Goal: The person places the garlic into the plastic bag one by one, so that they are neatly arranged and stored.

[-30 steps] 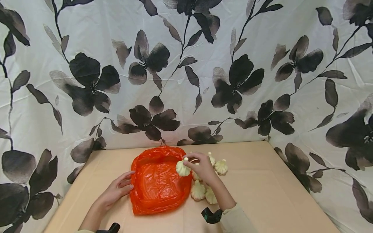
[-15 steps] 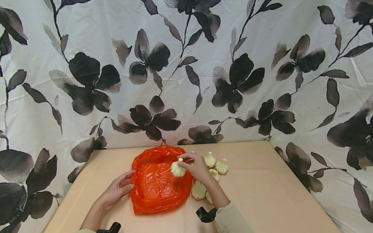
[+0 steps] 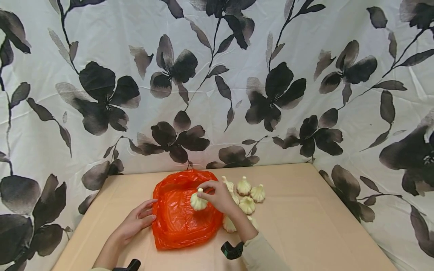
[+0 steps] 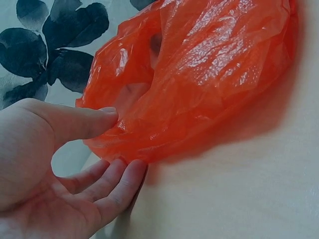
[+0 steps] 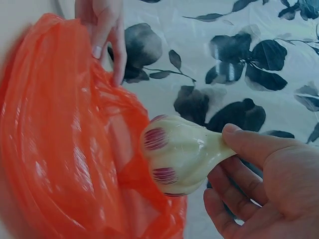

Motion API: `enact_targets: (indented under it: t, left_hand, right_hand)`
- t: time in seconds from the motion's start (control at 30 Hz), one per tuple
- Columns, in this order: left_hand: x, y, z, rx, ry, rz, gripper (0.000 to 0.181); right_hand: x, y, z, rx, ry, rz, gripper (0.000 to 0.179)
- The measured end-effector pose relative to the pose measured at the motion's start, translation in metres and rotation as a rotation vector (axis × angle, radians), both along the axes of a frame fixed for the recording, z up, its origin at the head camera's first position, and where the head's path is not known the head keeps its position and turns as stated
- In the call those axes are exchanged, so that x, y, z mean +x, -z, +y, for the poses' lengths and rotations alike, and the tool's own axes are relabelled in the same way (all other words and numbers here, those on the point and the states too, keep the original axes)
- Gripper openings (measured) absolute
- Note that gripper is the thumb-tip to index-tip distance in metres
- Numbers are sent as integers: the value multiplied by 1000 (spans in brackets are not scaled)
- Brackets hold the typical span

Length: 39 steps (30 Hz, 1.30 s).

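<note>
Since a second ago the right hand has carried its garlic bulb leftward, from the bag's right rim to a spot over the middle of the orange plastic bag. The hand pinches the bulb by its stem end between thumb and fingers, the rounded base with purple streaks facing the bag's opening in the right wrist view. The left hand has stayed at the bag's left rim; its fingers lie nearly straight, thumb and fingertips touching the plastic and holding nothing closed.

The bag sits near the middle of the table, a little toward its back edge, mouth gaping upward. Just beside the bag's right rim lie the loose garlic bulbs, a small cluster partly hidden by the right forearm. From there to the table's right edge the surface is bare, as is the strip along the front edge. The flowered cloth hangs close behind the back edge and wraps both sides.
</note>
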<state>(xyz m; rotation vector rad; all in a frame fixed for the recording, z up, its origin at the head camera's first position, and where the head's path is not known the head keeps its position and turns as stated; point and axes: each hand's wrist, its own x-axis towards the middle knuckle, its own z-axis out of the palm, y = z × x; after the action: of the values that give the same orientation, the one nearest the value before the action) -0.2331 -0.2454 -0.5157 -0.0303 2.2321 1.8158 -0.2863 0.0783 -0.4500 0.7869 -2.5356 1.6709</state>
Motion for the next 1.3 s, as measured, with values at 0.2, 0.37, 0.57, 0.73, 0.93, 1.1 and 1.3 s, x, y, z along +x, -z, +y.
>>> enact_targets:
  t: [0.2,0.37,0.57,0.73,0.93,1.1,1.3]
  left_hand:
    - [-1,2,0,-8,-7,-15,65]
    - [-2,3,0,-15,-27,-18,65]
    - [-2,3,2,-15,-30,-16,66]
    - [-3,3,5,-20,-28,-3,65]
    - [-2,5,4,4,-17,6,66]
    - [-2,5,2,23,1,17,66]
    - [-3,6,2,25,12,22,66]
  right_hand:
    - [4,7,-15,21,-14,-23,16]
    - [7,11,-28,39,-20,-48,18]
    - [7,16,-41,42,-76,-92,19]
    - [9,24,-53,47,-104,-137,19]
    - [15,30,-66,115,-117,-158,17]
    - [19,31,-73,156,-121,-171,19]
    - [21,34,-77,181,-123,-188,17]
